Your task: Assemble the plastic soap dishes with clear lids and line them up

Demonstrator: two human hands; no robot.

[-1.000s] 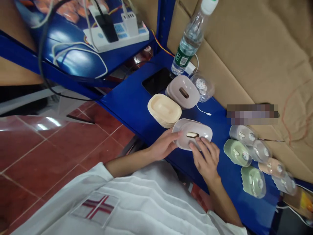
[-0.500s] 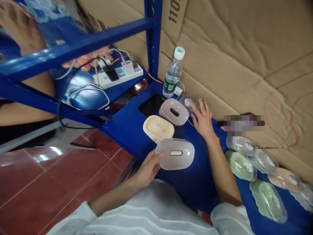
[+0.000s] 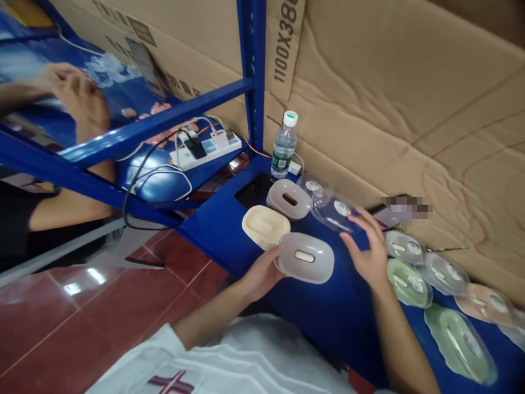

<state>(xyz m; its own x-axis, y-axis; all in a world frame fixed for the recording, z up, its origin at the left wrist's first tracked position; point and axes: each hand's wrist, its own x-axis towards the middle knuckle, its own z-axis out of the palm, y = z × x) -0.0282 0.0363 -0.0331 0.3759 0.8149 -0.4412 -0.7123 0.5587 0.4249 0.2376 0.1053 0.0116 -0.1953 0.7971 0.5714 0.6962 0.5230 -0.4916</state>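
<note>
My left hand (image 3: 264, 273) grips the left end of a grey oval soap dish (image 3: 324, 262), its slot showing a cream colour in the middle. A clear plastic cover (image 3: 334, 210) with a round white label is held at its right edge between the thumb and fingers of my right hand (image 3: 371, 249). Beyond my left hand lies a cream oval tray (image 3: 266, 225), partly overlapped by the held dish. Behind that sits another grey oval piece (image 3: 283, 194) with a dark slot. A second clear cover (image 3: 309, 183) lies beside it, partly hidden.
Several covered dishes, including a green one (image 3: 408, 282), lie along the right. A water bottle (image 3: 284, 148) and a dark phone (image 3: 254, 190) stand and lie at the back. A blue rack bar (image 3: 164, 123) crosses the left, with a power strip (image 3: 209, 150) and another person's hands (image 3: 77, 90) beyond.
My right hand has drawn a clear cover to the right and nearer, away from the other one. My left hand and its soap dish have shifted slightly right in view; the view has tilted.
</note>
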